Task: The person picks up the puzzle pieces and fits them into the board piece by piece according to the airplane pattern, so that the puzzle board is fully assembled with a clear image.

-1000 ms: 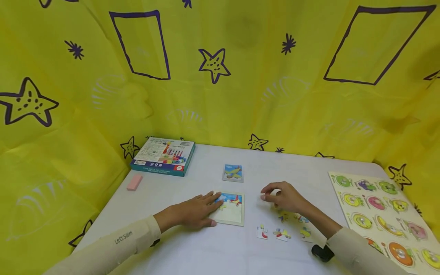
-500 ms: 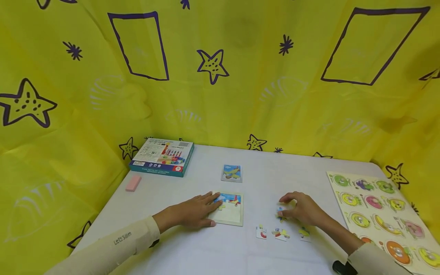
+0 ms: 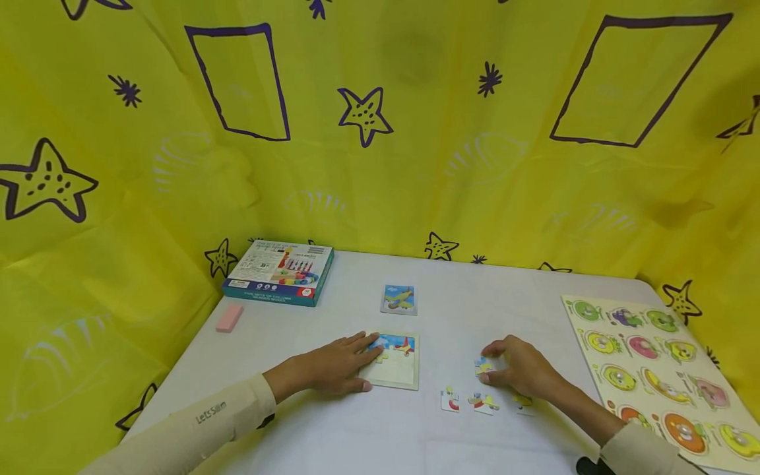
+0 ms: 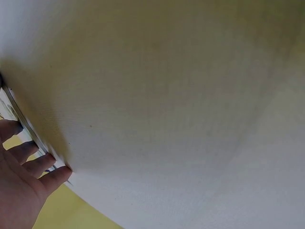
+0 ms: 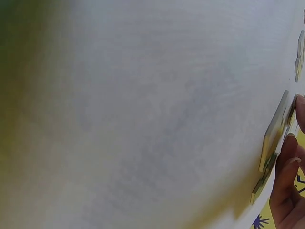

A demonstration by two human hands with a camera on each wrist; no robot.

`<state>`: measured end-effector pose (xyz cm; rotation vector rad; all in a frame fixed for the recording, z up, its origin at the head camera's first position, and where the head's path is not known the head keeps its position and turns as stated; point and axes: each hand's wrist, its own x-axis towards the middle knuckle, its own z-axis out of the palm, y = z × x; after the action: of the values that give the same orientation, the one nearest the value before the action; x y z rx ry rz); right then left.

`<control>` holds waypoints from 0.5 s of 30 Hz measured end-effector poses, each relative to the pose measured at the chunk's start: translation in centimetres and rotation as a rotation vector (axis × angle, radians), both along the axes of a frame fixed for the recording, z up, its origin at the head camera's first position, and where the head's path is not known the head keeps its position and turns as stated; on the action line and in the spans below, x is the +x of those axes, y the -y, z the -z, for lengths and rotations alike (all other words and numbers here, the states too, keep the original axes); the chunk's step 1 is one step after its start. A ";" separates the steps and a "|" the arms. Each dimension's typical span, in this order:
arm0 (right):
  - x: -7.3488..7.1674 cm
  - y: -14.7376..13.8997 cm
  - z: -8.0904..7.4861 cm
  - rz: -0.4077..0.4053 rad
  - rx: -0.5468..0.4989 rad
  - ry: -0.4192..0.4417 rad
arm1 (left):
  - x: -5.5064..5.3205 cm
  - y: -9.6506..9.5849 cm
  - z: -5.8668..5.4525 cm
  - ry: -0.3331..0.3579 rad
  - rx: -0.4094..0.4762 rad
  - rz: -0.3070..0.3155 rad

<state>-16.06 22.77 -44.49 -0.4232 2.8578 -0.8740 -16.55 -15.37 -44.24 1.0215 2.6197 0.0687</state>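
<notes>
My left hand (image 3: pixel 335 366) lies with its fingers extended over the left side of a square puzzle board (image 3: pixel 398 377), partly filled with a blue-sky and red-tail picture. In the left wrist view those fingertips (image 4: pixel 59 177) reach the board's edge. To the right of the board, my right hand (image 3: pixel 522 371) pinches a small blue-and-yellow jigsaw piece (image 3: pixel 483 367) between thumb and fingers, at the table. Three other pieces lie nearer me: a red-marked one (image 3: pixel 450 400), a yellow-and-red one (image 3: pixel 484 403), and one (image 3: pixel 523 404) partly under the right hand.
A small airplane picture card (image 3: pixel 399 299) lies behind the board. At the back left are a flat teal-edged box (image 3: pixel 279 272) and a pink block (image 3: pixel 229 318). A large fruit-picture board (image 3: pixel 650 369) covers the right side. A yellow curtain (image 3: pixel 380 191) surrounds the table.
My right hand has moved right and toward me, from beside the board to the loose pieces, and its fingers have closed on one. The left hand has stayed on the board.
</notes>
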 end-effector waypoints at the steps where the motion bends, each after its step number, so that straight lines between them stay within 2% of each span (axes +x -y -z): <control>1: 0.0 0.0 0.0 -0.004 0.000 -0.006 | 0.0 0.0 0.0 0.002 0.002 0.000; 9: 0.3 0.1 0.1 -0.031 -0.023 -0.022 | -0.2 0.2 0.3 -0.016 0.015 0.025; 15: 0.1 0.2 0.1 -0.039 -0.026 0.015 | -0.3 0.2 0.3 0.001 0.018 0.013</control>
<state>-15.96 22.56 -44.63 -0.4708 2.8174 -0.9050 -16.84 -15.55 -44.56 1.0440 2.6160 0.0893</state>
